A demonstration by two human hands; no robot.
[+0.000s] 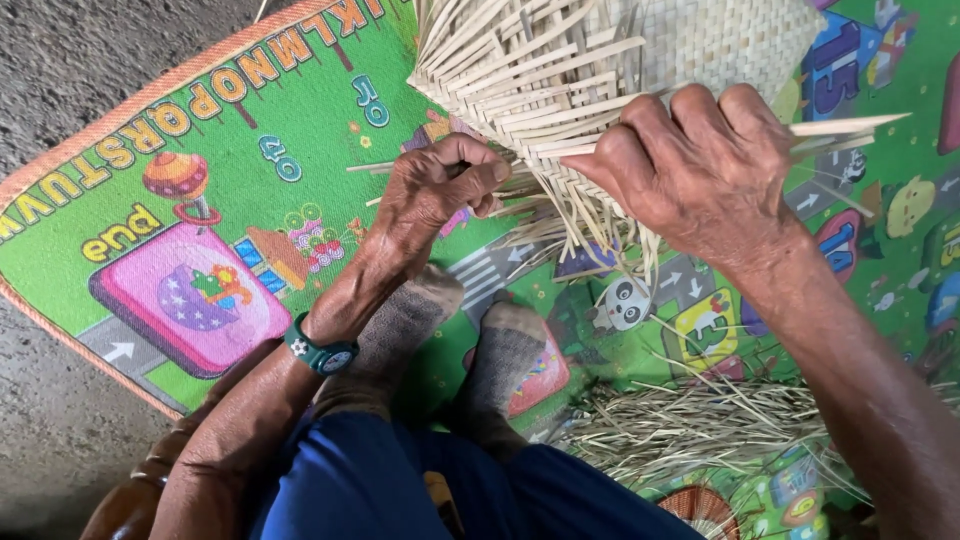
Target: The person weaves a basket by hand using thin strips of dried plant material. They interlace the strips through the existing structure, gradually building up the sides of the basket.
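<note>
A half-woven mat of pale straw strips hangs in front of me, its loose ends fanning out at the lower left edge. My left hand pinches a thin strip at that loose edge, fingers closed around it. My right hand grips the woven edge and several strips, one of which sticks out to the right. Both hands are close together at the mat's unfinished border.
A bright green children's play mat covers the grey concrete floor. My two feet rest on it below the hands. A heap of thin straw scraps lies at the lower right. A green wristwatch is on my left wrist.
</note>
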